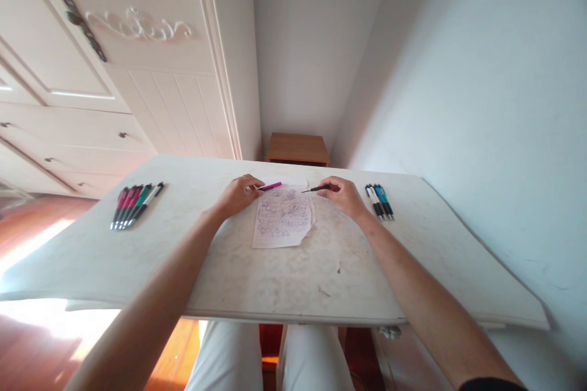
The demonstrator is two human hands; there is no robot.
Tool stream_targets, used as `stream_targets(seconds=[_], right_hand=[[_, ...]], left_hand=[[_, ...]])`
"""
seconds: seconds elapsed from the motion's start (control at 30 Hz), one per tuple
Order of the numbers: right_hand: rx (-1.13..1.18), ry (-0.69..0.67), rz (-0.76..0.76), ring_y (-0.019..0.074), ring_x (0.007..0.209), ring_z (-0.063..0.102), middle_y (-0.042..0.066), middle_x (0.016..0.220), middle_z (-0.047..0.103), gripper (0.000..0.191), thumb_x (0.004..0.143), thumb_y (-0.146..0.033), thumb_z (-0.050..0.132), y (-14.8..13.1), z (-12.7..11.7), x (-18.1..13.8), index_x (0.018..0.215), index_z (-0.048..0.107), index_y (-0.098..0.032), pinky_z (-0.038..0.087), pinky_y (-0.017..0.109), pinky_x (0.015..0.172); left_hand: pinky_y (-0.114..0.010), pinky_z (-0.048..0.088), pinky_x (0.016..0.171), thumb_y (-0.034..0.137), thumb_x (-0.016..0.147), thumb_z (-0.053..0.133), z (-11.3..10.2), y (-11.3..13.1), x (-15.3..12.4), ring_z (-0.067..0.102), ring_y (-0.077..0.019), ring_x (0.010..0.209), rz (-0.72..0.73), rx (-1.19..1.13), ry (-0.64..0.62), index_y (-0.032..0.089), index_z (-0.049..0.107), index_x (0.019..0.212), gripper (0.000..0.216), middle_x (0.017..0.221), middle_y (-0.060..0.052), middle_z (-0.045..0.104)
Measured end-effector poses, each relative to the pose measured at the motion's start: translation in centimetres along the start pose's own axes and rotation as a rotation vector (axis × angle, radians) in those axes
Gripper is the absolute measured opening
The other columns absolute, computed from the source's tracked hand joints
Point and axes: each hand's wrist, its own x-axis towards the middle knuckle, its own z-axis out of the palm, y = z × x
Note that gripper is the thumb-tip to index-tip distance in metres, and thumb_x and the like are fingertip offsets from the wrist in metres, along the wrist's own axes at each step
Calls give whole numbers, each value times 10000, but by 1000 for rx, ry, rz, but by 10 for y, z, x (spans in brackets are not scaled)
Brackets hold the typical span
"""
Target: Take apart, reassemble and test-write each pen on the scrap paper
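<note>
Over the top of a scribbled paper sheet (pixel 282 220), my left hand (pixel 239 195) is closed on a pink pen barrel (pixel 273 186), which points to the right. Across from it, my right hand (pixel 340 194) pinches a black pen part (pixel 320 188) with a thin dark tip pointing left. A gap separates the two pieces. To the left lies a row of pens (pixel 135 204) with pink, green and white barrels and black grips. On the right side, near my right hand, rests a smaller group of white and blue pens (pixel 380 201).
The white table (pixel 284 284) has a wall (pixel 481 104) along its right side. A pale cabinet (pixel 183 73) stands beyond its left part. Behind the far edge is a small wooden stand (pixel 297 146). My legs are under the near edge.
</note>
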Motion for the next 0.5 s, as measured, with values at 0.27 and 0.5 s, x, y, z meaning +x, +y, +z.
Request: stream_targets(seconds=[0.27,0.5], right_hand=[[110,-7,23,190,728,627,31,797,697,204,673,-367,760,-14,10,-3,777,700,-202,487,341,726],[166,-34,9,202,796,647,42,869,710,233,679,-374,774,-27,21,-10,824,709,-204,504,350,770]], left_hand=[[-395,472,924,454,835,647,9,24,-5,599,-241,998,194,-15,118,227,724,1020,302,1019,-86,678],[-393,471,912,379,895,608,25,51,-14,606,-229,991,367,-8,63,222,731,1013,232,1013,-85,699]])
